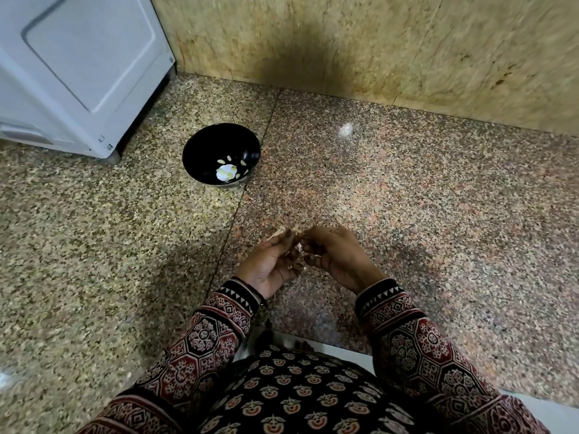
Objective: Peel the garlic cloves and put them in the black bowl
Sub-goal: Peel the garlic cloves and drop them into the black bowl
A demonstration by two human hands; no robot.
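Granite tabletop [407, 198], glossy black bowl [205, 151] of peeled cloves [230, 175], left hand [272, 261] and right hand [338, 261] curled, grips pinching papery garlic clove [300, 245].

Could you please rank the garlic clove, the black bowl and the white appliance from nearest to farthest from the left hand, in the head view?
1. garlic clove, held right at the left hand.
2. black bowl, ahead and slightly left on the counter.
3. white appliance, far back at the left.

1 head-worn wide-angle view, forward and steeply down, near above the counter [407, 198].
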